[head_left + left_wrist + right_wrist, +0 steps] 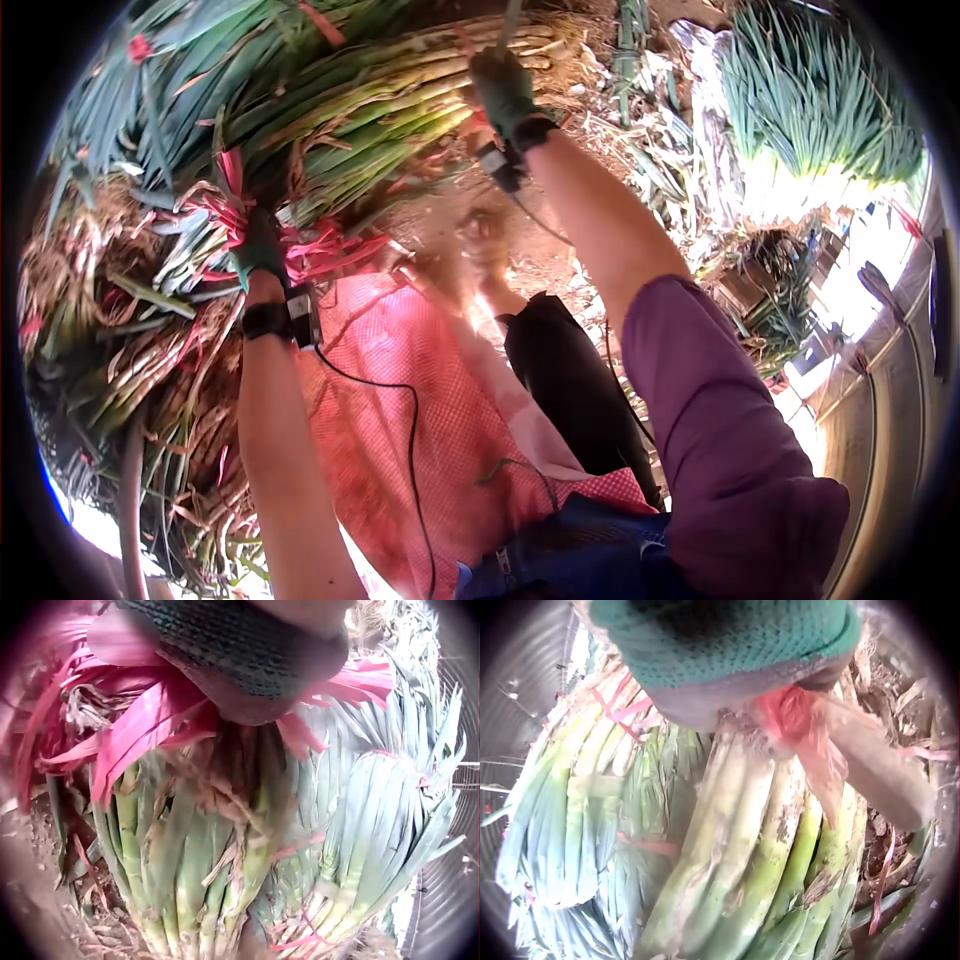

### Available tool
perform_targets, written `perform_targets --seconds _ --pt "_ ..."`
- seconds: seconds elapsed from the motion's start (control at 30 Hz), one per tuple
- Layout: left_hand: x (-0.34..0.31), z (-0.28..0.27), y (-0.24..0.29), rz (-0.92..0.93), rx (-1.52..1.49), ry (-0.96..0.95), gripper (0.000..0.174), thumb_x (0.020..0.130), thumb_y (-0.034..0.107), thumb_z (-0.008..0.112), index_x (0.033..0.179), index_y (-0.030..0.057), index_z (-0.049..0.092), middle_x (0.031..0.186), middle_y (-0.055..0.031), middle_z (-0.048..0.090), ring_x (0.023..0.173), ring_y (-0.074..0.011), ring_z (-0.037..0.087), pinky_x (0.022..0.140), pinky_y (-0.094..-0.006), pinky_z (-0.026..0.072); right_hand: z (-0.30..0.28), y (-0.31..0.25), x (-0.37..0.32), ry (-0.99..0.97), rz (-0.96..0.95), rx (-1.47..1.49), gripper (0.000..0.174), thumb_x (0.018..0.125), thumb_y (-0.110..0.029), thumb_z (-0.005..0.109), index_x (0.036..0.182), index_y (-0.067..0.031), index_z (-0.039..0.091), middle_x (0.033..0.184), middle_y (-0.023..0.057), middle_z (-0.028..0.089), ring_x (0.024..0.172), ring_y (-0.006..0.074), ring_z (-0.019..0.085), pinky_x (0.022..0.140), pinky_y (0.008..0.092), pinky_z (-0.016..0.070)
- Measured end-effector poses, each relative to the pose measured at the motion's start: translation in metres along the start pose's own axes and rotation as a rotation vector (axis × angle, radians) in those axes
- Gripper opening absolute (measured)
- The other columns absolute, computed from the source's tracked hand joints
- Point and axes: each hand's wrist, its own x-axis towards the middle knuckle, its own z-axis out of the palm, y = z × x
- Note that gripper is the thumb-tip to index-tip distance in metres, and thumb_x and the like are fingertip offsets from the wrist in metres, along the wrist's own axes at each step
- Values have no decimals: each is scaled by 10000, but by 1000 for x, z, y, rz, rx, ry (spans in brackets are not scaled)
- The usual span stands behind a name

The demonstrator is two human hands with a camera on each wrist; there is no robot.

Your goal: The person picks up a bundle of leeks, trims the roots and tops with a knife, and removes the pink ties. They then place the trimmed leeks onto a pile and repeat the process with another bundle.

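Note:
In the head view my gloved left hand [262,245] grips a bunch of pink plastic strips [325,248], which stick out on both sides of it. In the left wrist view the strips fan out under the glove, over the leaf end of a bundle of green onions [187,862]. At the pale root end of the onions [440,80] is my gloved right hand [503,88]. It holds a knife, whose blurred grey blade [885,769] points away from the glove. A red plastic wrap [787,712] shows beside the right glove. Fingertips of both hands are hidden.
More green onions [820,100] stand bundled at the upper right. A heap of dry leaves [100,240] lies on the left. Pink mesh cloth [400,370] covers my lap. Cables run along both forearms, and a ribbed wall [890,420] curves at the right.

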Motion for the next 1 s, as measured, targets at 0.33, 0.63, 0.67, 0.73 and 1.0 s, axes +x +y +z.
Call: perform_targets --seconds 0.33,0.63,0.67,0.73,1.0 --pt "-28 7 13 98 -376 216 297 916 391 462 914 127 600 749 6 550 674 -140 514 606 -303 423 -4 -3 2 -198 929 1738 144 807 -149 656 902 -54 605 623 -16 501 574 125 552 488 277 479" --pt "-26 7 31 104 -300 318 381 868 425 550 1058 98 598 812 -28 579 706 -114 529 623 -272 440 -11 22 10 -560 908 1816 138 830 -205 651 846 -90 577 646 -12 537 536 114 513 511 253 450" --pt "-8 6 20 211 -274 318 404 863 423 556 1088 89 590 830 -34 581 723 -114 536 629 -269 441 -3 29 10 -626 836 1866 144 827 -206 655 861 -87 582 674 -7 553 576 121 540 557 256 477" --pt "9 -2 6 198 -161 92 321 903 324 511 1113 85 555 945 -6 582 832 -135 550 746 -305 459 -8 30 10 -691 800 1872 157 820 -207 663 875 -82 586 717 2 572 644 135 578 636 268 512" --pt "-32 16 13 -46 -500 -141 166 898 265 565 1025 160 571 821 27 575 659 -81 525 560 -222 428 -40 9 -35 -671 995 1806 164 814 -171 643 918 -75 560 577 -24 474 441 105 477 507 285 503"
